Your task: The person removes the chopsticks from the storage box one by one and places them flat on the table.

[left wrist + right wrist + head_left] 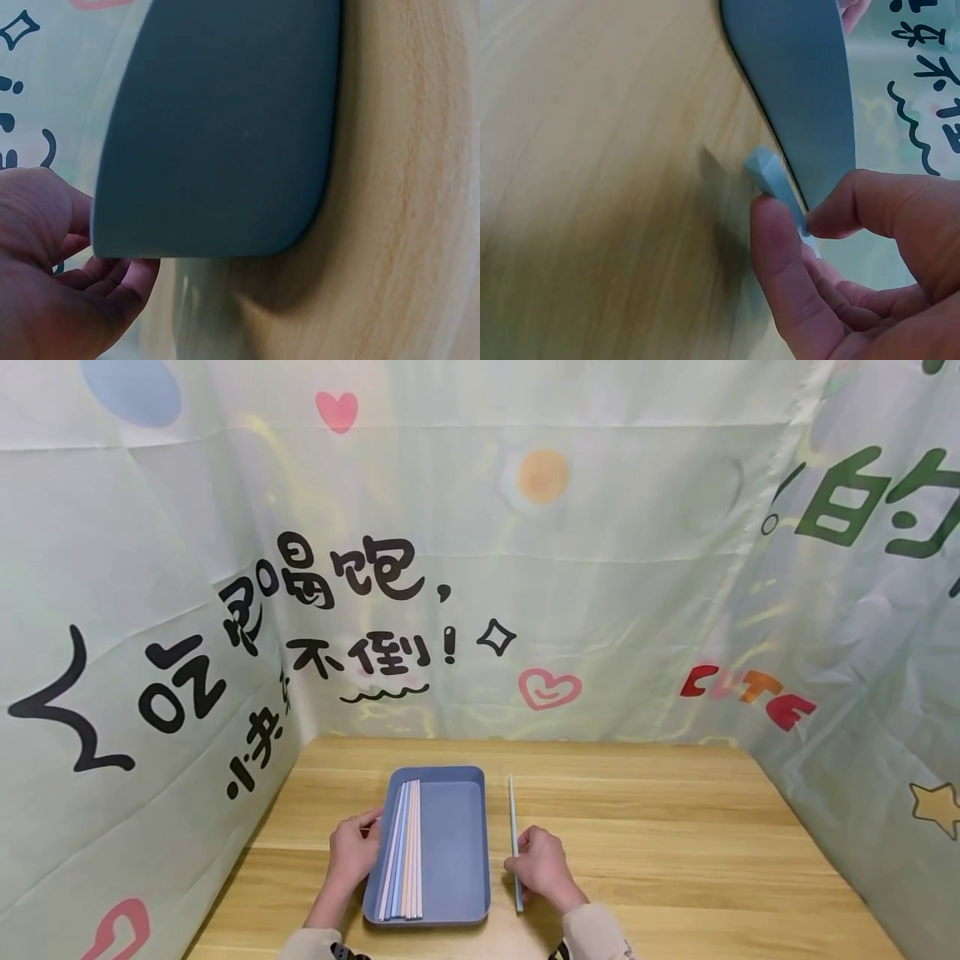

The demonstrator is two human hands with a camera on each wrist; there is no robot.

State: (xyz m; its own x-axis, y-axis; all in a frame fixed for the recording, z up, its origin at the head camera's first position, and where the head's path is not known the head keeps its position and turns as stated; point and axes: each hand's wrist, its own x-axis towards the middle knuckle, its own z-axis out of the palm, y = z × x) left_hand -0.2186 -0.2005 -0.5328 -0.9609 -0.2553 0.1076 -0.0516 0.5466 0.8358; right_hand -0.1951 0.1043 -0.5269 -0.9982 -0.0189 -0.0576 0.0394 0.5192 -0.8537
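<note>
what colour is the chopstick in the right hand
The chopstick is pale blue; it shows best in the right wrist view.

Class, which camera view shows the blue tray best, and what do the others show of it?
The head view: the tray lies fully in frame, with its inside and the sticks in it visible. Both wrist views show only part of its outside, cut off at the picture's top.

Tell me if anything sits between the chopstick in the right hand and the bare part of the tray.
Only the raised right rim of the tray stands between the chopstick in the right hand and that bare area; nothing else visible does. The other chopsticks lie along the tray's left side.
</note>
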